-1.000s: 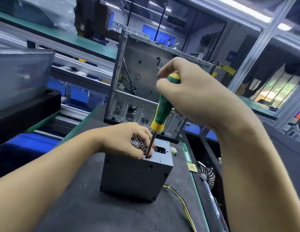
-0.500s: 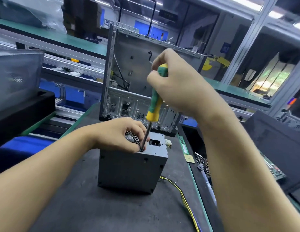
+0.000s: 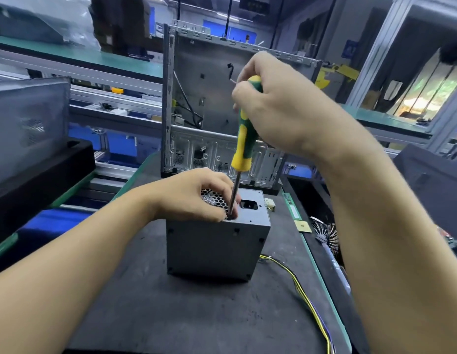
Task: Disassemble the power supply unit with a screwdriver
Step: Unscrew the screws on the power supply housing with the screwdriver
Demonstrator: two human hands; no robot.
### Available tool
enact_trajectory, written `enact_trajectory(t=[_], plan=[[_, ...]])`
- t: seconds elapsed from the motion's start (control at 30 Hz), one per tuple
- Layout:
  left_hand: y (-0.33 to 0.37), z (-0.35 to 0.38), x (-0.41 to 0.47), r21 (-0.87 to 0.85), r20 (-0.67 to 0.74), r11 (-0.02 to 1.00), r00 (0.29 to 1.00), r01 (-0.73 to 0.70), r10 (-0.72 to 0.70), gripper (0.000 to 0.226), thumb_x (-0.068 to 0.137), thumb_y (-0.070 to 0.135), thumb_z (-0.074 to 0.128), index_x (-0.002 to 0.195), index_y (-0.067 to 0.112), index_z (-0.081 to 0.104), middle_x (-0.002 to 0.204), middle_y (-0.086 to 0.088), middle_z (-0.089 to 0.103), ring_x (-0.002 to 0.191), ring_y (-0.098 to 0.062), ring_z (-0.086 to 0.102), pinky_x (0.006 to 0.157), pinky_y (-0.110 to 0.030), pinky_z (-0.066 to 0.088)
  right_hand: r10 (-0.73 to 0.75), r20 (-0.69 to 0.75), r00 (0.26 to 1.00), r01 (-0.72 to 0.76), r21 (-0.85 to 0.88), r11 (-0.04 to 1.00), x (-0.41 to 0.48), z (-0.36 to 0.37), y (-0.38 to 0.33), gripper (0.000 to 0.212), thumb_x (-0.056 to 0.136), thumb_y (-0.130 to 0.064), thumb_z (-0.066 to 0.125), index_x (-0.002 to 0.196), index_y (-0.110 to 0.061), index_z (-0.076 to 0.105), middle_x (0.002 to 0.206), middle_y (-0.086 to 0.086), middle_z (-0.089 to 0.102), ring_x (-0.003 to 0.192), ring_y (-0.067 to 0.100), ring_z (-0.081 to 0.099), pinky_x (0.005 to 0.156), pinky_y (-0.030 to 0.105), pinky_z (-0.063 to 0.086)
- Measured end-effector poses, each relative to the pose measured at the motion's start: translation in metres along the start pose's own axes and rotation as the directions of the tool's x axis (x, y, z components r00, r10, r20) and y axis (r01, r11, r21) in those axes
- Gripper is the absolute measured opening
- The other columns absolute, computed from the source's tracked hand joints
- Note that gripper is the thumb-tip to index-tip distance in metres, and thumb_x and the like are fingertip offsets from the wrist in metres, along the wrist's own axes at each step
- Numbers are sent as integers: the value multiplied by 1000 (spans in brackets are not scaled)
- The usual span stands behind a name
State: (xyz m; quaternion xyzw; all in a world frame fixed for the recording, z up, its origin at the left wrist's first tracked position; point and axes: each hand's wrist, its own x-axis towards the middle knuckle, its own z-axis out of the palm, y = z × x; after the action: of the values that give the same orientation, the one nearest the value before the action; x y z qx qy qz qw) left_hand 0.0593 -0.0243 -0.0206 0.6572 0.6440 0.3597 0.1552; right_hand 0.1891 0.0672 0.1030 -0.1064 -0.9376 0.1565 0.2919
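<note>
Where a dark grey mat (image 3: 145,302) with a green edge covers the bench, an open, emptied computer case (image 3: 209,98) stands upright at the far end, backed by aluminium racking (image 3: 115,98) and green shelves; a finned cooler (image 3: 327,236) lies in the trough to the right. Near the mat's middle, just before the case, the power supply unit (image 3: 214,249) stands on end: a plain grey metal box, honeycomb grille and mains socket on its upward face, yellow and black wires (image 3: 298,282) trailing from its base. On that face the left hand (image 3: 194,195) rests, its fingers pinching the shaft near the tip; the right hand (image 3: 281,106) is wrapped round the green-and-yellow handle of the screwdriver (image 3: 244,139), held almost upright, tip at the near top edge
</note>
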Motion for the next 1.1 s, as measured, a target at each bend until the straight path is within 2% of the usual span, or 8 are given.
enact_trajectory(t=[0.13, 0.33, 0.43, 0.57, 0.67, 0.83, 0.97, 1.1], plan=[[-2, 0, 2, 11, -4, 1000, 1000, 1, -1, 19, 76, -9, 70, 82, 8, 77, 108, 4, 69, 105, 1, 60, 87, 0, 36, 43, -11, 999, -44, -104, 994, 1, -2, 0, 23, 94, -40, 37, 97, -20, 48, 79, 0, 63, 68, 24, 59, 60, 36, 44], [-5, 0, 3, 50, -5, 999, 1000, -3, 3, 20, 77, -3, 73, 79, 16, 77, 105, 12, 69, 104, 2, 59, 88, 0, 34, 59, -113, 992, -63, -34, 997, 2, 3, -2, 32, 96, -41, 39, 74, -20, 47, 71, -4, 57, 64, 17, 54, 55, 29, 35], [-9, 0, 4, 25, -15, 1000, 1000, -13, 14, 22, 76, 0, 73, 78, 22, 77, 106, 15, 67, 106, 3, 58, 87, 1, 33, -26, -133, 991, 20, -46, 999, 1, 7, -6, 38, 101, -51, 42, 85, -19, 52, 71, -6, 57, 66, 14, 56, 58, 31, 42], [-14, 1, 5, 29, -31, 999, 999, -26, 27, 14, 75, 8, 77, 77, 21, 74, 105, 14, 68, 110, 0, 59, 90, -2, 33, -10, -75, 997, 15, 68, 998, 0, 1, -3, 21, 99, -32, 50, 109, -13, 49, 73, -7, 55, 58, 11, 50, 53, 28, 48], [-14, 1, 5, 60, -44, 998, 999, -15, 17, 14, 76, 11, 81, 73, 21, 72, 105, 15, 68, 107, 1, 59, 89, -1, 32, 25, -41, 999, -24, 29, 999, 0, 0, -1, 16, 96, -31, 48, 106, -19, 49, 75, -7, 57, 56, 8, 51, 48, 20, 44], [-9, -2, 3, 52, -21, 997, 999, -48, 49, 27, 77, 4, 76, 84, 29, 75, 106, 16, 68, 111, -2, 58, 92, -3, 34, -85, -94, 992, 68, -169, 983, -4, 6, -5, 36, 98, -55, 46, 106, -20, 46, 71, -6, 53, 70, 22, 55, 62, 36, 43], [-5, -2, 1, 37, -9, 998, 999, -45, 46, 31, 75, -3, 72, 85, 27, 77, 105, 18, 67, 112, -2, 58, 93, -3, 34, -67, -12, 998, 66, -33, 997, -1, 4, -6, 16, 100, -31, 47, 106, -17, 46, 68, -6, 53, 55, 10, 47, 57, 28, 44], [-5, -1, 1, 33, -16, 999, 999, -28, 29, 25, 75, -4, 72, 82, 19, 77, 104, 14, 67, 110, -2, 58, 91, -3, 34, 17, 20, 1000, -18, 38, 999, -4, 2, -8, 14, 94, -31, 45, 101, -20, 50, 71, -8, 55, 52, 7, 46, 48, 26, 40]])
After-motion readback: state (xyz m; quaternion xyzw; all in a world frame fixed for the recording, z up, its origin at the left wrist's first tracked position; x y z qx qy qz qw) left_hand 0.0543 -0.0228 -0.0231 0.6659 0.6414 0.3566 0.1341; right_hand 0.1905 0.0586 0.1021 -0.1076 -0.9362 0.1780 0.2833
